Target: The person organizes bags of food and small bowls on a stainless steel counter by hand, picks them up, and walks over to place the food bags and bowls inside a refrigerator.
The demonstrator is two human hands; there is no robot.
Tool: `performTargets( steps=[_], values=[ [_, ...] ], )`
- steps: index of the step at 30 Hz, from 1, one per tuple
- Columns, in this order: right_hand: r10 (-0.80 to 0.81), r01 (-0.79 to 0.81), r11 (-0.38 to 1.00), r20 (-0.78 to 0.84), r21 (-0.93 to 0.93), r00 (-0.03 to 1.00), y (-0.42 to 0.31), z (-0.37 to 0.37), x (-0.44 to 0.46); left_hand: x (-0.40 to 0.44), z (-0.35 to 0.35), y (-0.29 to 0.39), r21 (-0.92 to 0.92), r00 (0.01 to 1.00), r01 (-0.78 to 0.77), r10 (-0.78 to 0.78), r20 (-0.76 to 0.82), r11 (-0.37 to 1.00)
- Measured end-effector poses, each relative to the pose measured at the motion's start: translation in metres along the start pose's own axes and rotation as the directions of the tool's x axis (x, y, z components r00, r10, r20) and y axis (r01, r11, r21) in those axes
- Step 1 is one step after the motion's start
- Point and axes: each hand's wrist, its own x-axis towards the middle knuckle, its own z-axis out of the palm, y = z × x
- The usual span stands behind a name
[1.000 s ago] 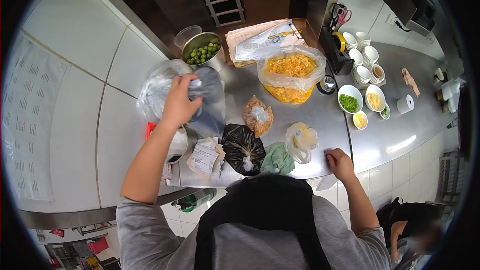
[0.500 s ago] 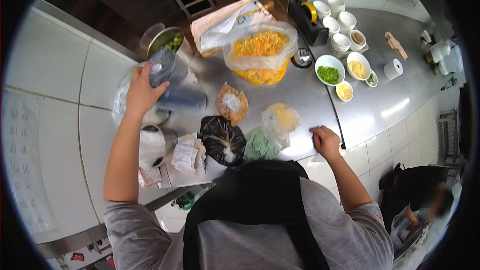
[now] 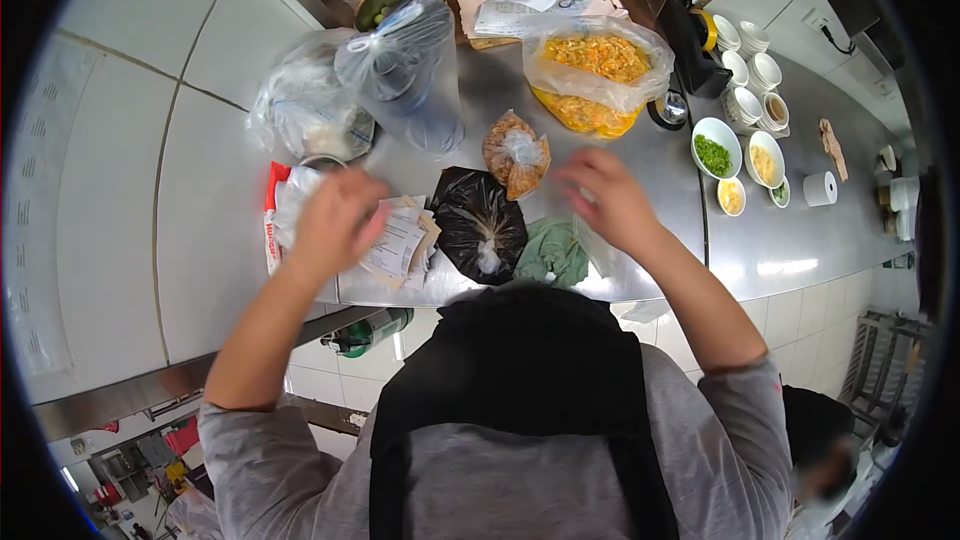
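My left hand [image 3: 340, 223], blurred by motion, hovers over the left front of the steel counter with thumb and fingers apart. Beside it are a metal container [image 3: 325, 162], partly hidden, and several paper slips [image 3: 396, 243]. My right hand [image 3: 612, 202], also blurred, has its fingers spread over the front of the counter. Some clear plastic [image 3: 594, 250] shows under its wrist, mostly covered. Between my hands lie a knotted black bag [image 3: 475, 220], a clear bag of brown crumbly food [image 3: 515, 155] and a green cloth [image 3: 553, 252].
Tall plastic tubs with a dark bag [image 3: 415, 90] stand back left, beside a clear bag [image 3: 310, 105]. An open bag of orange shredded food [image 3: 595, 60] sits at the back. Bowls of chopped greens [image 3: 713, 155] and yellow pieces [image 3: 766, 160] stand right. A person [image 3: 815, 440] is lower right.
My left hand has let go of the dark bag and tubs and come back toward me. My right hand has moved inward over the pale clear bag. The view has shifted.
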Motion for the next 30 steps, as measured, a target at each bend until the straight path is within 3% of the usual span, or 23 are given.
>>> performTargets(
  steps=[2,3,4,8,10,12,13,14,15,16,17,18,19,21,22,24,27,28,30],
  values=[
    [-0.033,0.062,0.975,0.136,-0.215,0.99,0.001,0.04,0.022,-0.043,0.021,0.014,-0.108,0.981,-0.028,0.048,0.19,0.994],
    [-0.025,0.086,0.931,0.173,-0.355,0.985,0.002,0.061,0.03,-0.05,0.03,0.026,-0.17,0.976,-0.035,0.071,0.207,0.985],
    [-0.021,0.082,0.927,0.166,-0.367,0.986,0.007,0.082,0.034,-0.05,0.04,0.039,-0.232,0.97,-0.049,0.101,0.219,0.971],
    [0.163,-0.029,0.924,0.324,-0.38,0.932,0.005,0.094,0.056,-0.035,0.058,0.069,-0.152,0.994,-0.084,0.094,0.056,0.985],
    [0.227,-0.084,0.933,0.393,-0.349,0.891,0.006,0.086,0.06,-0.023,0.055,0.07,-0.088,0.983,0.026,-0.042,-0.181,0.996],
    [0.058,-0.024,0.99,0.241,-0.141,0.969,0.02,0.081,0.053,-0.018,0.06,0.061,-0.081,0.966,0.062,-0.08,-0.245,0.995],
    [0.058,-0.022,0.989,0.24,-0.149,0.969,0.021,0.076,0.049,-0.018,0.067,0.055,-0.248,0.976,0.11,-0.151,-0.154,0.962],
    [0.132,-0.13,0.991,0.099,-0.021,0.986,0.023,0.072,0.044,-0.019,0.071,0.051,-0.405,0.978,0.169,-0.205,-0.047,0.899],
    [0.223,-0.217,0.969,-0.033,0.119,0.974,0.02,0.064,0.039,-0.015,0.074,0.055,-0.464,0.956,0.284,-0.212,0.201,0.839],
    [0.225,-0.22,0.969,-0.034,0.111,0.974,0.016,0.054,0.035,-0.016,0.081,0.062,-0.471,0.958,0.278,-0.208,0.197,0.837],
    [0.415,-0.39,0.835,0.02,0.388,0.91,0.012,0.043,0.029,-0.019,0.092,0.07,-0.392,0.934,0.319,-0.217,0.283,0.863],
    [0.567,-0.51,0.599,0.122,0.618,0.814,0.005,0.03,0.023,-0.024,0.103,0.075,-0.309,0.903,0.348,-0.227,0.365,0.885],
    [0.576,-0.51,0.6,0.11,0.617,0.81,-0.006,0.016,0.016,-0.03,0.109,0.078,-0.176,0.887,0.324,-0.234,0.399,0.93],
    [0.673,-0.34,0.073,0.205,0.938,0.71,-0.033,-0.011,-0.006,-0.039,0.134,0.069,-0.211,0.869,0.36,-0.244,0.431,0.909],
    [0.689,-0.327,0.083,0.183,0.941,0.702,-0.041,-0.022,-0.02,-0.037,0.14,0.066,-0.238,0.845,0.41,-0.268,0.464,0.881],
    [0.742,-0.233,-0.058,0.198,0.971,0.64,-0.052,-0.041,-0.054,-0.037,0.144,0.06,-0.285,0.848,0.416,-0.255,0.464,0.863],
    [0.778,-0.186,0.093,0.045,0.978,0.627,-0.062,-0.059,-0.098,-0.031,0.141,0.054,-0.526,0.83,0.548,-0.348,0.435,0.651],
    [0.791,-0.172,0.102,0.025,0.98,0.612,-0.059,-0.063,-0.109,-0.027,0.138,0.051,-0.605,0.771,0.637,-0.367,0.521,0.479],
    [0.777,-0.208,0.271,-0.086,0.94,0.624,-0.055,-0.065,-0.132,-0.016,0.123,0.05,-0.642,0.728,0.684,-0.365,0.58,0.346]
  ],
)
